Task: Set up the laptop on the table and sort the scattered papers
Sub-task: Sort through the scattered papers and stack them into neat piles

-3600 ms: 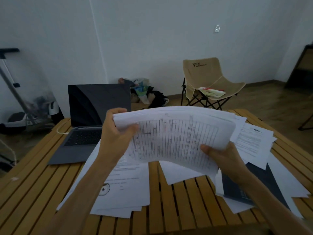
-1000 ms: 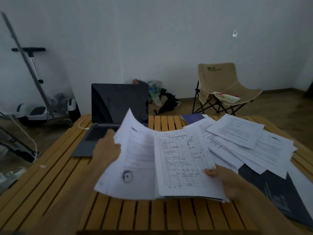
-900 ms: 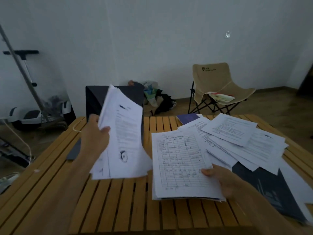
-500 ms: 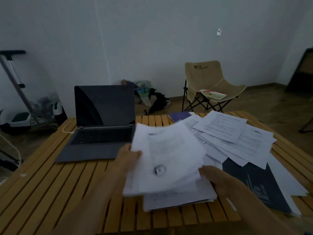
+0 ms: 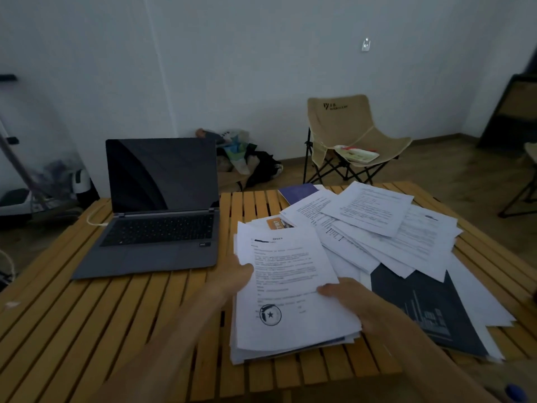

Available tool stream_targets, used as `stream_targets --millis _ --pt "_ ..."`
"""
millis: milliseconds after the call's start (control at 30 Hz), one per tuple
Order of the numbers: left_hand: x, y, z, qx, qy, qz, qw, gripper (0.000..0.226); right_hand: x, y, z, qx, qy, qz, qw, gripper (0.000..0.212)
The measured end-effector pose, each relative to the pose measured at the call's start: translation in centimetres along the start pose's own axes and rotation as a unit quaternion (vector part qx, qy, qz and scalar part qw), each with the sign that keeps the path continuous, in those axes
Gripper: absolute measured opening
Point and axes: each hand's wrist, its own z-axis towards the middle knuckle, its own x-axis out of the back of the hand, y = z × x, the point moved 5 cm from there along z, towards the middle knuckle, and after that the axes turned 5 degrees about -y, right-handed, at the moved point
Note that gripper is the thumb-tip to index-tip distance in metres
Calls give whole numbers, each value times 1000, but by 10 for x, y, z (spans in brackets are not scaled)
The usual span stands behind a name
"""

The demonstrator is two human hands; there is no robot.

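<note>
Sheets held up in the left hand a moment ago now lie on the stamped paper stack beside the open laptop; both hands, right hand included, grip its edges; scattered papers remain unsorted.

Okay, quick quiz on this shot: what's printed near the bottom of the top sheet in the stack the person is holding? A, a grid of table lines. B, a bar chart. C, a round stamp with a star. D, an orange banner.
C: the top sheet of the stack, held between the left hand and right hand, bears a round stamp with a star below its lines of text.
</note>
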Motion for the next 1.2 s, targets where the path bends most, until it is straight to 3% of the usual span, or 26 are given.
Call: stream_targets --millis 67,167,200,300,400,567,667,800,900,967,1067,1200 --pt "15 0 5 45 4 166 985 36 0 0 0 -1 4 -8 1000 22" --pt "36 26 14 45 149 391 907 16 0 -2 2 2 -7 -11 1000 23" --pt "33 36 26 10 160 405 900 20 0 -1 3 3 -8 -16 1000 23" --pt "4 52 79 -74 73 393 913 47 0 0 6 2 -3 -19 1000 22" --pt "-23 51 118 -63 24 400 914 50 3 3 9 -2 7 -16 1000 18" --pt "-32 46 135 -38 29 440 897 54 4 1 12 -5 12 -24 1000 17" --pt "-19 41 124 -51 66 395 915 57 0 -3 5 18 12 -22 1000 21" --pt "13 7 75 -40 193 188 962 59 -3 -12 -14 73 13 9 997 28" --pt "25 -18 44 -51 168 89 980 54 -1 -23 -27 122 24 26 992 31" --pt "23 -12 24 -83 113 -20 990 33 -8 -28 -34 150 2 32 988 31" --pt "29 19 -9 -146 90 -176 969 18 -25 -36 -45 190 -44 36 980 35" --pt "60 49 -46 -235 156 -246 927 30 -37 -62 -54 296 -1 -48 954 47"
